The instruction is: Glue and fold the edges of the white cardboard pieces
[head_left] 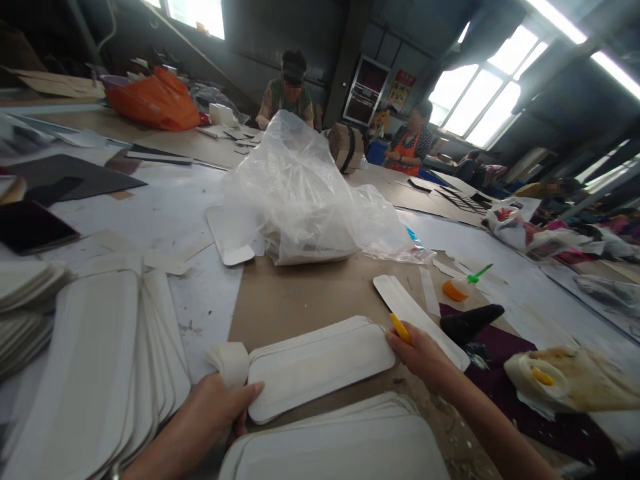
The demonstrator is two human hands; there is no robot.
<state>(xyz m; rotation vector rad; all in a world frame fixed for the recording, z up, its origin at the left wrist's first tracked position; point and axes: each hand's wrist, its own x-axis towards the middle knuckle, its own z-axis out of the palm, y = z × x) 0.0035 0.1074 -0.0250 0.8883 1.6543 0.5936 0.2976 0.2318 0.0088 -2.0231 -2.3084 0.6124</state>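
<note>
My left hand [225, 403] is closed round a folded bundle of white strips [233, 363], its thumb on the left end of a small stack of white rounded panels [320, 367]. The yellow tool [401, 329] is pinched in my right hand [417, 353], at the right end of that stack. Nearer to me lies another stack of white panels [340, 450]. One long white panel [420, 320] rests beyond my right hand. Fanned white panels [95, 367] lie to the left of my left arm.
Clear plastic bags [310, 193] stand mid-table. To the right are an orange-bottomed bottle [456, 288], a black object [471, 323] and a stained container [575, 377] on dark cloth. An orange bag [153, 100] lies far left. People [287, 97] work across the table.
</note>
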